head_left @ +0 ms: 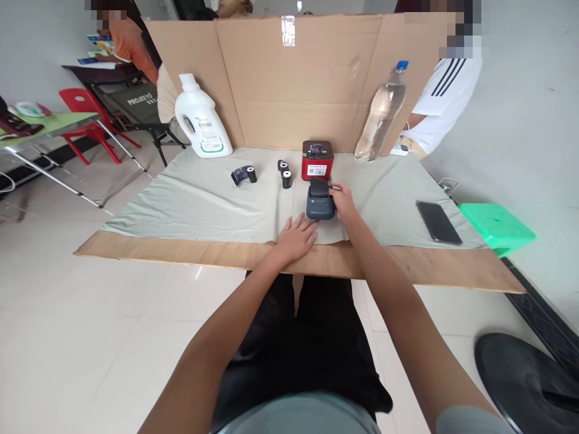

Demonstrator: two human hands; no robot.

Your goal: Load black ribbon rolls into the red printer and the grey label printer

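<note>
A small dark grey label printer [320, 204] sits on the pale cloth [203, 202] with its lid raised. My right hand [344, 202] is curled against the printer's right side, gripping it. Flat on the cloth, just left of and in front of the printer, lies my left hand [296, 237] with its fingers spread and its fingertips near the printer's base. Behind the grey printer stands a red printer [317, 160]. Two black label rolls [285, 174] stand to its left, and another roll [245, 175] lies partly unwound further left.
A white detergent jug [202, 119] and a clear water bottle [382, 113] stand before a cardboard screen [289, 78]. A black phone [438, 222] lies at the right. A green stool [497, 226] sits off the table's right edge. Other people stand behind the screen.
</note>
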